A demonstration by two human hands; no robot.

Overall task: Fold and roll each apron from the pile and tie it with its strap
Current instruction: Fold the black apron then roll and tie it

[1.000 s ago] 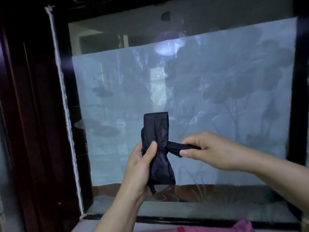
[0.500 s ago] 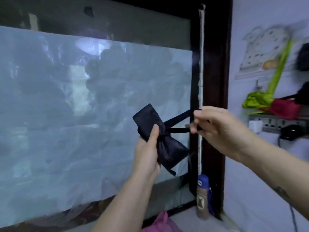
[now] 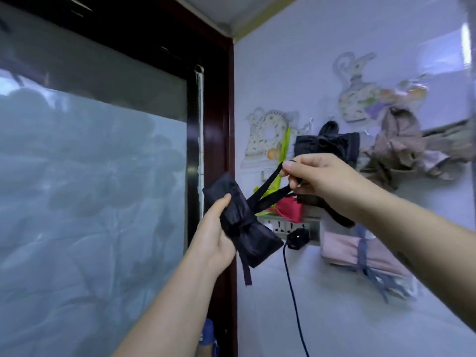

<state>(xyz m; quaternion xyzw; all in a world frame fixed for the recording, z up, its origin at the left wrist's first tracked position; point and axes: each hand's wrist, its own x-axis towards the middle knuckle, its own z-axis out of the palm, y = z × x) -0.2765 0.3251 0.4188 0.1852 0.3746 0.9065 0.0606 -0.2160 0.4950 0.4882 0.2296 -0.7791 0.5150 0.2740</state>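
A rolled dark navy apron (image 3: 253, 237) is held up in the air, tilted, in front of a dark window frame. My left hand (image 3: 215, 235) grips the roll around its middle, thumb on top. A strap (image 3: 268, 195) is wrapped around the roll's waist and runs up to the right as a doubled loop. My right hand (image 3: 316, 179) pinches that loop taut between thumb and fingers. A short strap end (image 3: 247, 273) dangles below the roll.
Behind my hands, on the tiled wall, hang a dark tied apron roll (image 3: 327, 148), a crumpled beige cloth (image 3: 409, 150) and a pink rolled apron (image 3: 360, 253). A socket strip (image 3: 291, 226) with a black plug and cable (image 3: 293, 292) sits below. Frosted window (image 3: 90, 189) at left.
The view has swung right from the window to the tiled wall. My right hand has drawn the strap out up and to the right into a taut loop; my left hand keeps its grip on the roll.
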